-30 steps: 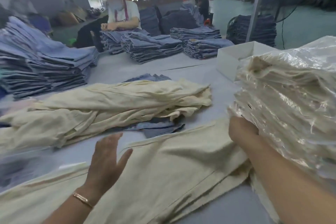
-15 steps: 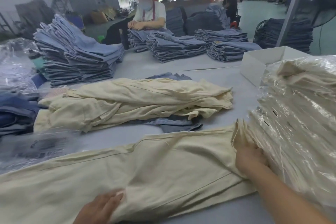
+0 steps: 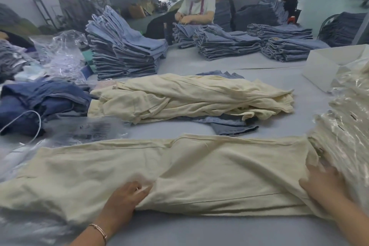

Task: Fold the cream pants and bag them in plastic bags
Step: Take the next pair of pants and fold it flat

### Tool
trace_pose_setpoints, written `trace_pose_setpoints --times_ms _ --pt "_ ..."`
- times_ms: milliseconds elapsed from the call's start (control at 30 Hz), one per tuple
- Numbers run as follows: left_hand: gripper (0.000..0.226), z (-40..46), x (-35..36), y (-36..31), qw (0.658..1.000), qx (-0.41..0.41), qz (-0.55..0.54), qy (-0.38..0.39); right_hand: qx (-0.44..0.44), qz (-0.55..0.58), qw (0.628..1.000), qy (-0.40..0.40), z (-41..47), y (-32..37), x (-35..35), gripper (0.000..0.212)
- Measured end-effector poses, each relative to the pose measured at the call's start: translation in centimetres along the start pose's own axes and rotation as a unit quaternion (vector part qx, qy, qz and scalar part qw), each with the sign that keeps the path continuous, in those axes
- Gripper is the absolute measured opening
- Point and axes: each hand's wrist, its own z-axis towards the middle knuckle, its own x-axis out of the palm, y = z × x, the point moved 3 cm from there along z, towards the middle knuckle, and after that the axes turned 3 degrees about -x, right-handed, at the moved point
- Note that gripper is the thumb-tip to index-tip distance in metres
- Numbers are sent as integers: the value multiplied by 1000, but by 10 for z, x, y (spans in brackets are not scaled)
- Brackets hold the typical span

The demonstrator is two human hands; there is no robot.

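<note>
- Flat on the table point(image 3: 199, 233), nearest the wearer: cream pants point(image 3: 179, 171) stretched sideways from the left edge to the bagged stack point(image 3: 347, 136) at right.
- Not yet folded by the look of it; probably being smoothed and squared first.
- At far left: loose plastic bags point(image 3: 65, 54) and dark jeans point(image 3: 40, 102), well apart from the hands.
- Behind the pants: a loose cream pile point(image 3: 189, 96), apparently waiting.
- Left hand point(image 3: 123, 199): resting on the near edge of the pants about midway along, fingers point(image 3: 142, 188) blurred, seemingly tucked at a ridge of cloth; cannot tell whether pinching or only pressing.
- Right hand point(image 3: 323, 181): lying on the right end of the pants, against the bagged stack, fingers spread and fairly straight, pressing rather than gripping.
- For a clean fold: best to flatten the diagonal crease across the middle first, line up the seams, keep the right end pinned, then bring the left end over.
- Worth watching: right end snagging the stack's plastic and dragging it.
</note>
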Motion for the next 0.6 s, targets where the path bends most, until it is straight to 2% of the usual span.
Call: trace_pose_setpoints --times_ms 133,300,400,467,533,567,600 --pt "65 -17 0 16 999 2 12 43 37 -14 998 39 -15 -3 6 70" --pt "67 -37 4 23 997 -16 5 72 65 104 992 24 -32 -2 4 14" --pt "70 -43 -6 22 996 -38 21 77 14 192 981 -34 -47 6 -10 31" --pt "79 -45 -11 18 995 -55 15 76 0 234 968 -94 -52 5 -22 28" --pt "88 -49 -5 11 990 -68 34 119 -2 257 956 -141 -58 3 -34 20" --pt "82 -48 -6 12 989 -80 49 115 -8 243 962 -121 -61 5 -35 17" --pt "77 -45 -10 15 987 -98 70 103 -15 180 981 -70 -61 6 -32 20"
